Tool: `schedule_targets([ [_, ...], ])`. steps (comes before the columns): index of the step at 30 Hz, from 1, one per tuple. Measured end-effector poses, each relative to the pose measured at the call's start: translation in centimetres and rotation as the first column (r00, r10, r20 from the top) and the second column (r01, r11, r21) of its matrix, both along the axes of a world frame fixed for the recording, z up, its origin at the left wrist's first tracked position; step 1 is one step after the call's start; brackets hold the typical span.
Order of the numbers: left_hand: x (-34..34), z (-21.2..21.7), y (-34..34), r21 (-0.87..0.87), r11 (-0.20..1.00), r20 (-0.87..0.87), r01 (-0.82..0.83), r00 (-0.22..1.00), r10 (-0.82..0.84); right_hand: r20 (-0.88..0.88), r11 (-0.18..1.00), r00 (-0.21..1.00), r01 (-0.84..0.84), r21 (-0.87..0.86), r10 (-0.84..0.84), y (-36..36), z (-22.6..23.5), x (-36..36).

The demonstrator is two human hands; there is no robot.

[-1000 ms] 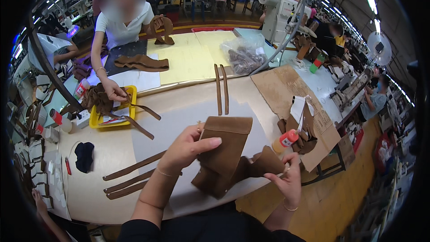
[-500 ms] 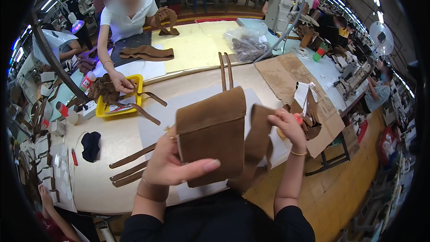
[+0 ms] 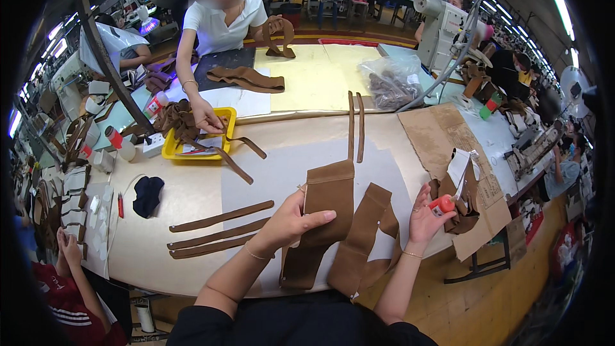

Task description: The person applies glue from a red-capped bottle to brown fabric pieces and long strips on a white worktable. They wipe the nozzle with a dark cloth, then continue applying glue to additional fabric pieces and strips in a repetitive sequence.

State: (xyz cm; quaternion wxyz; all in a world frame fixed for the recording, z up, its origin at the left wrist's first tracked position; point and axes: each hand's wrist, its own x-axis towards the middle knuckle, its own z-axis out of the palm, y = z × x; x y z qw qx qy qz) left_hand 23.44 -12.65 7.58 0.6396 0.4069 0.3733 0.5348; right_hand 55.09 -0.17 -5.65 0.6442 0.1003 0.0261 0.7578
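Note:
My left hand (image 3: 296, 223) grips the edge of a wide brown leather band (image 3: 330, 195), thumb on its front face. The band has a stitched seam near its top end and bends down toward me. Beside it, another wide brown length (image 3: 362, 237) lies on the grey sheet (image 3: 397, 179); whether they join is hidden. My right hand (image 3: 424, 221) holds a small bottle with a red cap (image 3: 442, 204) by the thumb, its other fingers raised. Three narrow brown straps (image 3: 221, 216) lie left of my left hand, and two more (image 3: 351, 128) lie beyond the band.
Across the table a co-worker's hand (image 3: 208, 118) holds thin straps over a yellow tray (image 3: 168, 152). Cardboard (image 3: 416, 131) with brown pieces (image 3: 467, 198) lies right. A dark cloth (image 3: 148, 196), red-handled tool (image 3: 120, 205) and plastic bag (image 3: 387, 83) are also on the table.
My right hand has let go of the brown leather and moved right with the red-capped bottle. The band in my left hand has come lower, toward the table. The view has shifted left.

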Motion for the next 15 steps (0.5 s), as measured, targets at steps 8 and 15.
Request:
schedule_targets([
  [8,-0.3,-0.2,0.5,-0.046,0.998,-0.035,-0.037,0.999,0.035,-0.023,0.988,0.988,0.152,0.033,-0.151,3.2,-1.6,1.9],
  [15,-0.5,-1.0,1.2,-0.007,0.997,-0.071,-0.077,0.995,0.077,0.442,0.946,0.890,0.230,-0.230,-0.109,1.7,0.2,-1.5],
])
